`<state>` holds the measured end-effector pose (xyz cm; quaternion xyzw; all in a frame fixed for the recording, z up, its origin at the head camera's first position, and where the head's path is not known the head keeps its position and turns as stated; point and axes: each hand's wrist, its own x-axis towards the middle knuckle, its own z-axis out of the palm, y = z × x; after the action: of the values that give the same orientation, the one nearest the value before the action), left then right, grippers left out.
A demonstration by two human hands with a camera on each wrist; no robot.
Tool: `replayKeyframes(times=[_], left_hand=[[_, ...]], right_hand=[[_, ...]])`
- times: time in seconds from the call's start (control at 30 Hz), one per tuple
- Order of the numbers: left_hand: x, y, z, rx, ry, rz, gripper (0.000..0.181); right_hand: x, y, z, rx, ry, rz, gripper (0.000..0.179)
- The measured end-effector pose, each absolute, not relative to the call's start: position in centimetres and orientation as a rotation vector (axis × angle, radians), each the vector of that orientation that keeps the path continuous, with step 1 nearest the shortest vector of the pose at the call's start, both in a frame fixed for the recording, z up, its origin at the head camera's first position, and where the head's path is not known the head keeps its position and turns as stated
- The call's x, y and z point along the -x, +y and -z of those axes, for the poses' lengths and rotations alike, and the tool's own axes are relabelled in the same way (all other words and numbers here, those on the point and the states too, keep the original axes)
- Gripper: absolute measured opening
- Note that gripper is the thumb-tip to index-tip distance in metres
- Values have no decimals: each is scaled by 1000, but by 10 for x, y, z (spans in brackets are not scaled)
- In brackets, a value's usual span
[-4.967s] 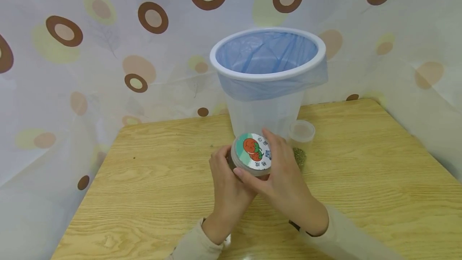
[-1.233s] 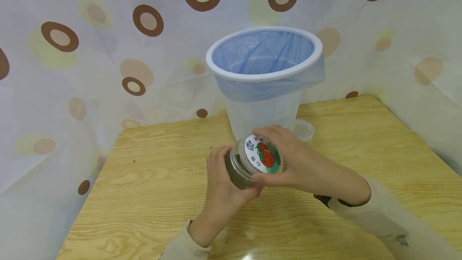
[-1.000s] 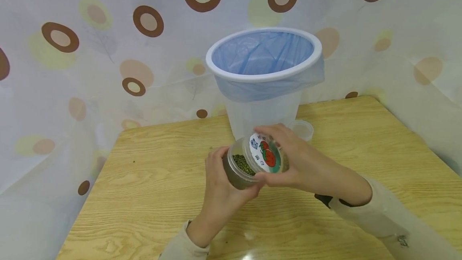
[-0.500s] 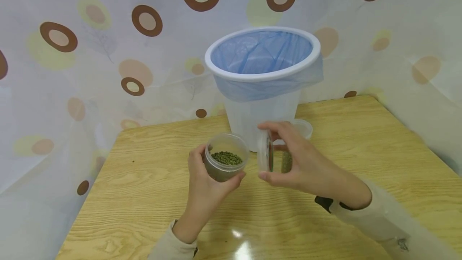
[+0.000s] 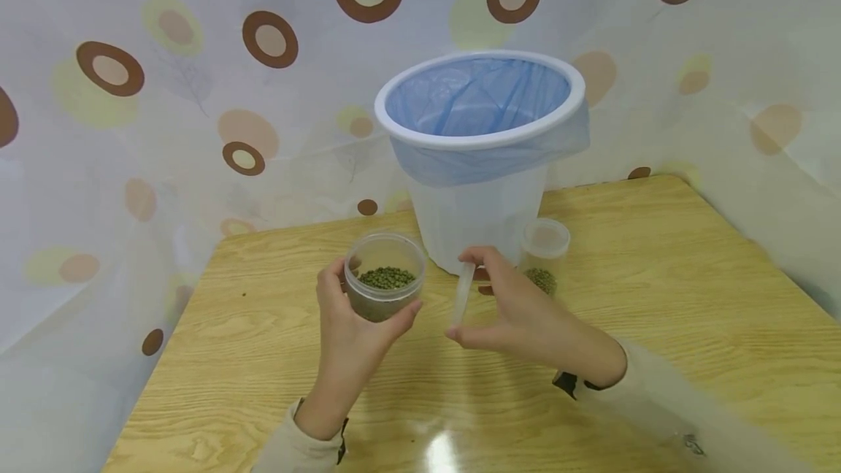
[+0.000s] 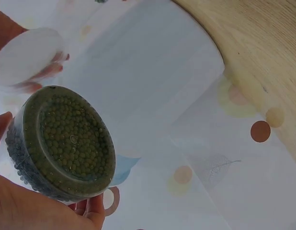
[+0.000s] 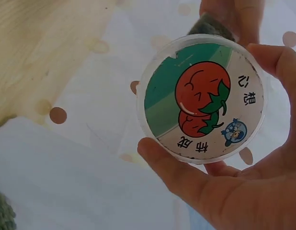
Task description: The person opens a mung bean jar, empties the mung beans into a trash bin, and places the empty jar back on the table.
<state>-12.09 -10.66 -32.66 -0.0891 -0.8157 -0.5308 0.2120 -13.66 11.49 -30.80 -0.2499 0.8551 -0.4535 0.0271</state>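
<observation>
Clasped in my left hand (image 5: 351,345), a jar (image 5: 377,306) of green grains (image 5: 386,278); my right hand (image 5: 528,323) pinches its lid (image 5: 463,296). Jar held level shouldn't spill.

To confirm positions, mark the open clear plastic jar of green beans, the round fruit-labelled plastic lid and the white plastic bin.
Open clear jar (image 5: 379,308), head view, front wall.
Round lid (image 7: 204,101), right wrist view, label's middle.
White bin (image 5: 478,219), head view, front wall.

Left hand (image 5: 353,334) cupped, right hand (image 5: 515,314) pinching, forearms (image 5: 663,411) sleeved, left fingers (image 5: 333,276) seemingly curled
</observation>
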Motion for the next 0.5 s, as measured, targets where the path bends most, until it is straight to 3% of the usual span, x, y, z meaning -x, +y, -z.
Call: replayKeyframes(times=[0.5], left_hand=[[120, -110, 324, 198, -2282, 1532, 88]], right_hand=[[159, 86, 355, 603, 2705, 1164, 78]])
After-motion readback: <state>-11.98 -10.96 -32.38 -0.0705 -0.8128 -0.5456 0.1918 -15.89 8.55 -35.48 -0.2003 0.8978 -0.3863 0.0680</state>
